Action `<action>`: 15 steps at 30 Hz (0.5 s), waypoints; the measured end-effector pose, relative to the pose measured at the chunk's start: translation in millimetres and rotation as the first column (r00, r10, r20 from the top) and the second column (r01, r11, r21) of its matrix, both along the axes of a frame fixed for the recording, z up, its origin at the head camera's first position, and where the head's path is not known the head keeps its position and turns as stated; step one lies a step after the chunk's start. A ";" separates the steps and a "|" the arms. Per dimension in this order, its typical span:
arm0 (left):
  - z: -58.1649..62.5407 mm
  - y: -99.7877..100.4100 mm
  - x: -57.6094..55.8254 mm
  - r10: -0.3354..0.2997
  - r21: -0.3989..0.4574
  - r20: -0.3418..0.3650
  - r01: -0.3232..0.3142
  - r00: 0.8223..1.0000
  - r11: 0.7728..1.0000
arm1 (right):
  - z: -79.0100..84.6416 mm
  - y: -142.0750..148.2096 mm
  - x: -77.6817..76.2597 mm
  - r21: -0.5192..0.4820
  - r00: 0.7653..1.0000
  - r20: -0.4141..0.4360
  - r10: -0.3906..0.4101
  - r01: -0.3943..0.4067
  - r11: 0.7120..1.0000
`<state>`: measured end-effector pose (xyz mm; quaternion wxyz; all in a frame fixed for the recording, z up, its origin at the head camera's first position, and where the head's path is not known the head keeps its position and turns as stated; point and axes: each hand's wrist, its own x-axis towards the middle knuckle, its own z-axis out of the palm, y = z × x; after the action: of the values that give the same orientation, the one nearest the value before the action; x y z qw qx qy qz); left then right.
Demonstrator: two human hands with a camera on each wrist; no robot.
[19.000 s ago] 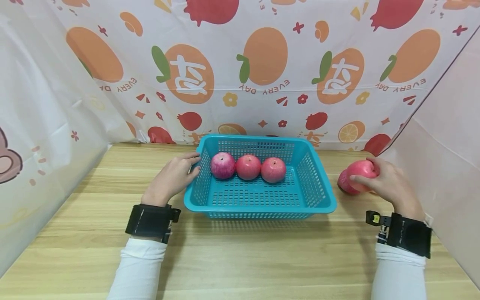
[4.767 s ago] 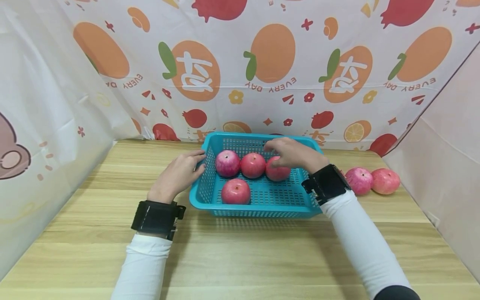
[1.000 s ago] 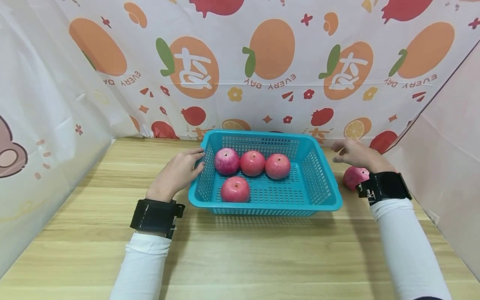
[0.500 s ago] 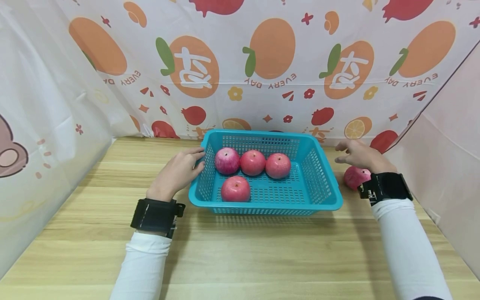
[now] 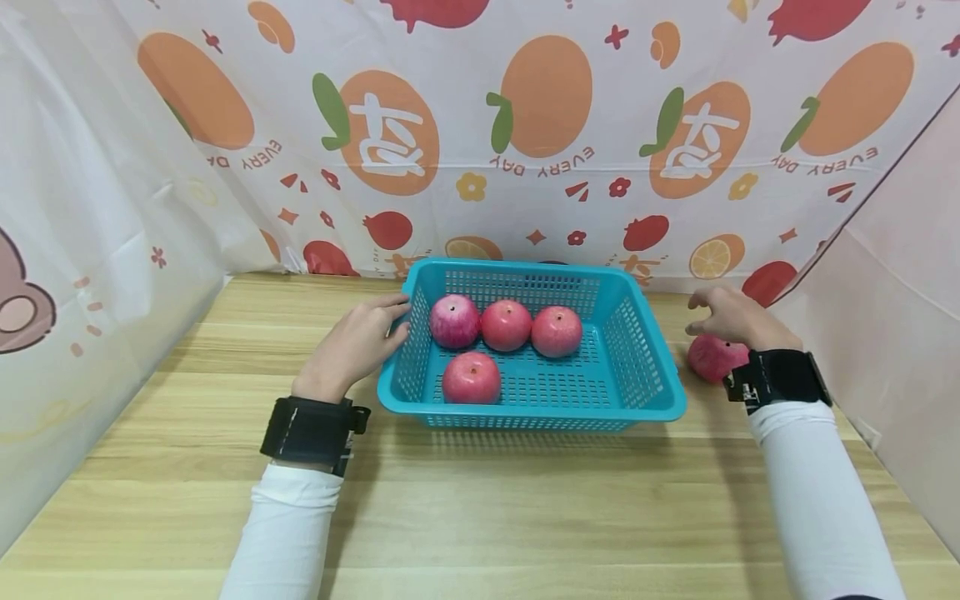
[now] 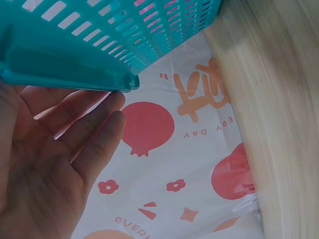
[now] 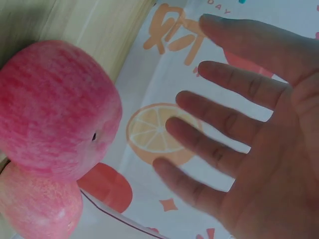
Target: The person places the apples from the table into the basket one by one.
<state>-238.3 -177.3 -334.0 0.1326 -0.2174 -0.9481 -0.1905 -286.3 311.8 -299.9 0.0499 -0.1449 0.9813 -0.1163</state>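
Loose apples: a purple-red apple (image 5: pixel 716 358) sits on the table (image 5: pixel 480 517) just beyond the right end of the blue basket (image 5: pixel 540 412); beside it, touching in the right wrist view, is a paler apple (image 7: pixel 40 206).
Nearer hand: the right hand (image 5: pixel 738 319), close over the purple-red apple, which shows below its thumb on the person's side; the left hand (image 5: pixel 356 346) is well apart, across the basket.
Long axis: the basket runs left to right in front of the person; the apples are round, with no long axis to speak of.
Right hand: fingers straight and spread, holding nothing; a gap shows between fingertips and fruit.
Left hand: fingers extended, tips against the rim at the basket's left end, not wrapped round it.
Apples in basket: four. The leftmost apple (image 5: pixel 453 321), middle apple (image 5: pixel 506 325) and rightmost apple (image 5: pixel 557 332) stand side by side in a row; the front apple (image 5: pixel 471 378) sits nearer the person, toward the left end.
Count: six apples, one basket, two hands.
Poor view: the paler apple does not show from the head, probably hidden behind the right wrist strap (image 5: pixel 787 379).
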 end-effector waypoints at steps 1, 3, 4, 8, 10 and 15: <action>0.1 0.0 0.0 0.000 -0.001 -0.001 0.000 1.000 1.000 | -0.5 0.9 0.3 0.007 1.000 0.013 -0.014 0.014 1.000; 0.1 0.3 -0.2 -0.003 -0.002 -0.004 0.003 1.000 1.000 | -1.7 2.4 0.5 0.024 0.998 0.037 -0.046 0.045 0.999; 0.2 0.3 -0.2 -0.003 -0.003 -0.005 0.003 1.000 1.000 | -2.5 3.2 0.3 0.031 0.997 0.046 -0.060 0.059 0.998; 0.3 0.0 0.0 -0.004 -0.005 -0.008 0.004 1.000 1.000 | -6.3 7.0 -0.7 0.066 0.996 0.055 -0.075 0.071 0.995; 0.3 -0.2 0.2 -0.004 -0.006 -0.005 0.004 1.000 1.000 | -8.5 9.3 -1.5 0.084 0.997 0.046 -0.069 0.065 0.994; 0.0 -0.6 0.0 -0.005 -0.006 0.001 0.005 1.000 1.000 | -13.3 13.0 -2.1 0.117 0.998 0.016 -0.058 0.056 0.992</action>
<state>-238.3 -177.9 -334.0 0.1309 -0.2199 -0.9482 -0.1883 -288.4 324.8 -313.2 0.0644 -0.1124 0.9896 -0.0618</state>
